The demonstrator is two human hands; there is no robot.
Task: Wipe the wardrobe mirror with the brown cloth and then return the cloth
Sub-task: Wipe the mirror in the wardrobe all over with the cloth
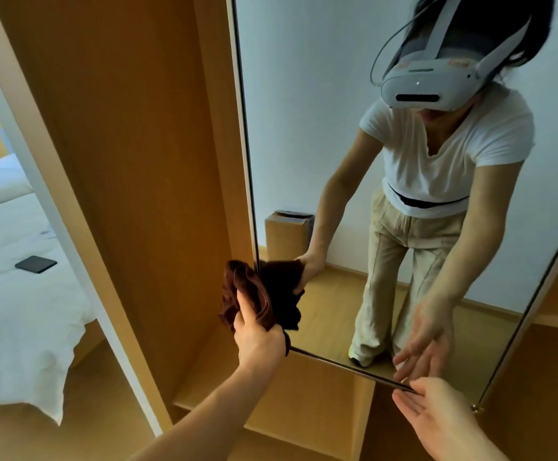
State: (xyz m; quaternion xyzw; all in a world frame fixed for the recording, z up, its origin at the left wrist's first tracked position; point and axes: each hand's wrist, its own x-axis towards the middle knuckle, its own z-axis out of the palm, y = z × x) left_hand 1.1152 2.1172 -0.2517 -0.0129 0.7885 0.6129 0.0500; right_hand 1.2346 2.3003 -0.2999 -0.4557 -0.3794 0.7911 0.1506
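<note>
The wardrobe mirror [304, 94] is a tall framed panel filling the upper right of the head view. My left hand [257, 337] grips the bunched brown cloth [237, 294] and holds it against the mirror's lower left edge. The cloth and my body are reflected in the glass. My right hand [437, 417] is held palm up with straight fingers, its fingertips at the mirror's bottom frame. It holds nothing.
An open wooden wardrobe compartment [144, 161] stands left of the mirror, with a low shelf [304, 394] under it. A bed with white sheets [15, 277] and a dark phone [35, 263] lies at far left. A cardboard box [287, 234] shows in the reflection.
</note>
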